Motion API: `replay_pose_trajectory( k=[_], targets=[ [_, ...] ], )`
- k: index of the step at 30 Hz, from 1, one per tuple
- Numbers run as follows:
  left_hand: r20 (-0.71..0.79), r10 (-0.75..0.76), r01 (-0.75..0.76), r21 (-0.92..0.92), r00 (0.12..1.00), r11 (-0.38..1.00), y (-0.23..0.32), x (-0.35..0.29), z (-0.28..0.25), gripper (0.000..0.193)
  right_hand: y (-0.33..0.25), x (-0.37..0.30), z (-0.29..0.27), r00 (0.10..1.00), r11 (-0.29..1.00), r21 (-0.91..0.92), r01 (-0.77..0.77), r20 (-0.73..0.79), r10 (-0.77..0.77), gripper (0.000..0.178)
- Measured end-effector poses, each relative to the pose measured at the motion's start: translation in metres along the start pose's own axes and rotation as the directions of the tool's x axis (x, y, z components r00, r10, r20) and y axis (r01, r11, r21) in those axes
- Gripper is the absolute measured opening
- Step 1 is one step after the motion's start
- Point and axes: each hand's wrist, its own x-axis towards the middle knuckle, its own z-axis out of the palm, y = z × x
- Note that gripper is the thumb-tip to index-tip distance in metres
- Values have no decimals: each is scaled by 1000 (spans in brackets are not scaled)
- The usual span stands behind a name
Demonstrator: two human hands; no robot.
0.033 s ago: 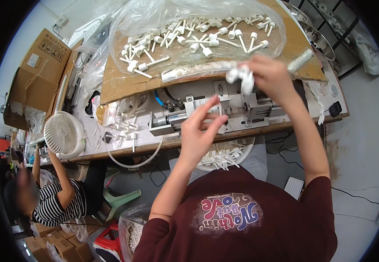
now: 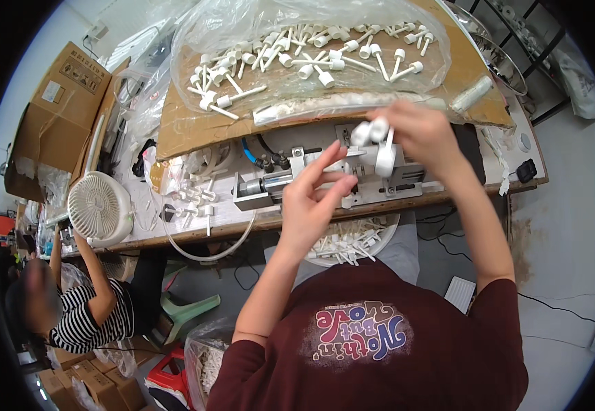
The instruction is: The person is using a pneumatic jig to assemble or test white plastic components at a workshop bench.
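right hand over metal fixture, gripping white capped stems, probably bunched for quick access; left hand before it, fingers narrowly parted, hold unclear; loose stems beyond it.

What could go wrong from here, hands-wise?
Pinch: the left hand is right by the metal fixture; any movement there might nip fingers.
Drop: the right hand holds several white capped plastic pieces bunched together; one could slip onto the fixture.
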Motion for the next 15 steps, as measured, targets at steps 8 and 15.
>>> replay_pose_trajectory(
  k=[8, 15],
  targets=[
    [95, 42, -62, 223, 995, 973, 12, -22, -3, 31, -49, -53, 17, 999, 992, 114, -47, -20, 50, 33],
    [358, 349, -474, 810, 866, 346, -37, -33, -9, 32, -48, -69, 12, 968, 953, 190, -234, -43, 246, 30]
  ],
)
